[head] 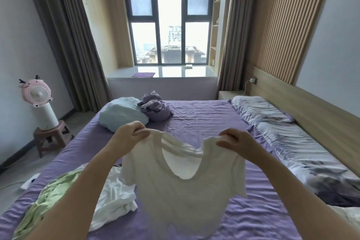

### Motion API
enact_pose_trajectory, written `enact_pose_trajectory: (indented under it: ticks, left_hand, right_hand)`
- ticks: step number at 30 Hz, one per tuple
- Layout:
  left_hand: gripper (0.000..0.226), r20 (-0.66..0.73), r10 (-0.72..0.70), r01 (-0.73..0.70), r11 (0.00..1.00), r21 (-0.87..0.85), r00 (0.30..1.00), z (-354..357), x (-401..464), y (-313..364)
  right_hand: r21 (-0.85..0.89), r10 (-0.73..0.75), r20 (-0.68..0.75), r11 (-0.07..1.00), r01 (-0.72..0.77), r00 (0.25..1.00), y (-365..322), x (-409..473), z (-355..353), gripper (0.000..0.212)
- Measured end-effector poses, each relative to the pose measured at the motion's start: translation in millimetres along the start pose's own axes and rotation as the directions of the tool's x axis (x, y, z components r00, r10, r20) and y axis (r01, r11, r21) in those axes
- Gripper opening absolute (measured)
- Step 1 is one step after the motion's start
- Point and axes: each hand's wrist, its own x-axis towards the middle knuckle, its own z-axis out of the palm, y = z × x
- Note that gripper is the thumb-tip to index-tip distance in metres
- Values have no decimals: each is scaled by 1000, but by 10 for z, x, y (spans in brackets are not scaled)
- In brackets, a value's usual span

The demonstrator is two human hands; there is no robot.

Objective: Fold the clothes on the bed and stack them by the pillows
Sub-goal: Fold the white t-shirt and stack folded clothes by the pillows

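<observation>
The white tee [181, 197] hangs in the air over the bed [204, 121], its hem blurred and cut off near the bottom edge. The left hand [129, 135] pinches one shoulder of it with curled fingers, and the right hand [236, 143] pinches the other, so the neckline sags between them. Behind the tee and the left forearm, a white garment [115, 197] and a pale green one [52, 191] lie crumpled on the purple sheet, partly hidden. Farther off, a light blue heap [122, 114] touches a purple bundle [155, 107]; what these are is hard to tell. Patterned pillows [261, 109] line the right side under a wooden headboard [311, 103]. A pink fan [38, 91] stands on a stool [51, 136] at left, and a curtained window [169, 23] fills the far wall.
</observation>
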Motion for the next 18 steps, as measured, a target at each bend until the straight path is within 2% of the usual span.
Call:
enact_pose_trajectory:
  ticks: [2, 4, 7, 10, 12, 15, 18]
  left_hand:
    - [14, -50, 10, -10, 1000, 6, 999, 38, -45, -15]
    - [15, -91, 4, -6, 1000, -25, 996, 73, -101, -8]
    - [12, -112, -62, 35, 972, -232, 992, 152, -185, 67]
    - [15, -128, -116, 52, 905, -423, 985, 270, -297, 189]
    - [21, -152, -143, 63, 895, -441, 978, 352, -373, 234]
    - [19, -200, -193, 87, 892, -444, 961, 484, -499, 261]
    - [15, -232, -222, 95, 884, -458, 947, 626, -667, 295]
  right_hand:
    - [-27, 31, 9, 999, -31, 999, 83, -47, -49, 19]
    - [16, 55, -74, 998, -54, 996, 164, -88, -80, 15]
    - [116, 94, -179, 990, -74, 979, 232, -163, -83, 13]
    - [55, 58, -236, 997, -47, 970, 254, -246, -59, 19]
    - [7, -2, -263, 1000, 4, 965, 255, -311, -64, 20]
    - [-32, -98, -311, 995, 92, 945, 269, -420, -74, 14]
    - [-78, -66, -397, 996, 38, 916, 351, -555, -39, 19]
